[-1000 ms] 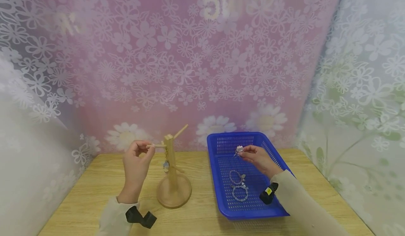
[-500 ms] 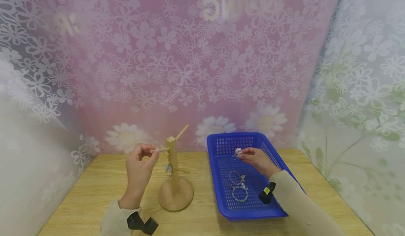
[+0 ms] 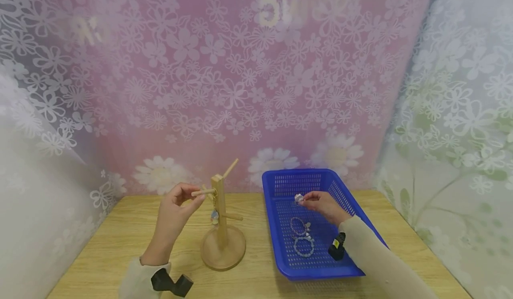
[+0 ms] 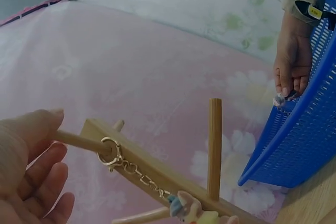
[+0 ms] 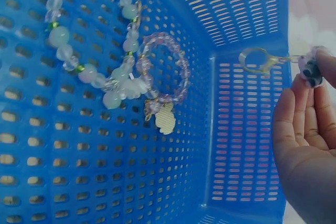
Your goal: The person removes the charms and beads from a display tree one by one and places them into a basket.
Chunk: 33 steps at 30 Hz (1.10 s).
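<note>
My left hand (image 3: 176,208) pinches the end of an upper peg (image 3: 205,192) on a wooden stand (image 3: 221,210) with a round base. A keychain hangs on that peg by its gold ring (image 4: 112,151), its small blue-and-cream figure charm (image 3: 215,217) beside the post. My right hand (image 3: 323,206) is over the far part of a blue plastic basket (image 3: 269,228). Thumb and fingers pinch a second keychain (image 3: 298,198) by its whitish charm; its gold ring (image 5: 256,60) sticks out free in the right wrist view.
In the basket lie a pale blue beaded bracelet (image 3: 304,247) and a smaller pink beaded bracelet (image 3: 296,224) with a charm. Stand and basket are on a wood-grain table (image 3: 256,263). Behind them rises a pink flowered backdrop (image 3: 256,90).
The stand has shifted slightly right and turned, with the left hand following it. The right hand has lowered a little, and its keychain has moved slightly left and down.
</note>
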Available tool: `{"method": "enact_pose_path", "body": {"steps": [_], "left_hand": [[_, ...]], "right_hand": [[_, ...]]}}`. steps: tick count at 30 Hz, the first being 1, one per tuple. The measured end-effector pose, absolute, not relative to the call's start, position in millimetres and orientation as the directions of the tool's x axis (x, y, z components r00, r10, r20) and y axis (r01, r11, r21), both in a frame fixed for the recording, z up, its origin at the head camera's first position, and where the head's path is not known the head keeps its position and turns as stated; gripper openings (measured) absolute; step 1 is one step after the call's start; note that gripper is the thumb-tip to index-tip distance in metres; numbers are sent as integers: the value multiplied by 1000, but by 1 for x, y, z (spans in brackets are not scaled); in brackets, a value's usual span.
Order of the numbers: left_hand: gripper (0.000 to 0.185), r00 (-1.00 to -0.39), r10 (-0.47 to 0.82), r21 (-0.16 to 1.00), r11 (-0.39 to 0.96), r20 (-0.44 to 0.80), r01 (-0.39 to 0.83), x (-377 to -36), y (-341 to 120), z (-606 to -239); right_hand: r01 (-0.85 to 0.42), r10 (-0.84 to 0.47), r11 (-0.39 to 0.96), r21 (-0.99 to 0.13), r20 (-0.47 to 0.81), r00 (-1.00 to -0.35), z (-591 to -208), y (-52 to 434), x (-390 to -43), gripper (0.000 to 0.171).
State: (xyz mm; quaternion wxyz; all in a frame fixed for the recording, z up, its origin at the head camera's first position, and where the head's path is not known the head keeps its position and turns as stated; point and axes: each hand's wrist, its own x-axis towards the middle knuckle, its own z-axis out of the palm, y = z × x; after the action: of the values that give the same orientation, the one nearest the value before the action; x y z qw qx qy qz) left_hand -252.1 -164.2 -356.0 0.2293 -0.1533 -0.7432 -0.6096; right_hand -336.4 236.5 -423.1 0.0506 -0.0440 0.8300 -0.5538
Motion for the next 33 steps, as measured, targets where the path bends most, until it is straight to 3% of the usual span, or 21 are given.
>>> {"method": "enact_pose_path", "body": {"steps": [8,16,23,33], "left_hand": [[24,-875,13,866,134,485,482,-266,-177,-373],[31,-915,-50,895,233,401,380,-278,-179,-387],[44,-953,23,917,266,301,296,-290,-179,-396],[46,-979,103,975,119,178,189,-302,-176,-400]], "right_hand": [[-61,-205,408,-911,-27,-978,-435,239,-338,25],[-78,-260,408,-910,-34,-965,-441,237,-333,24],[-61,-268,428,-902,-63,-961,-443,235,-331,23],[-38,-279,420,-907,-90,-956,-441,236,-331,20]]}}
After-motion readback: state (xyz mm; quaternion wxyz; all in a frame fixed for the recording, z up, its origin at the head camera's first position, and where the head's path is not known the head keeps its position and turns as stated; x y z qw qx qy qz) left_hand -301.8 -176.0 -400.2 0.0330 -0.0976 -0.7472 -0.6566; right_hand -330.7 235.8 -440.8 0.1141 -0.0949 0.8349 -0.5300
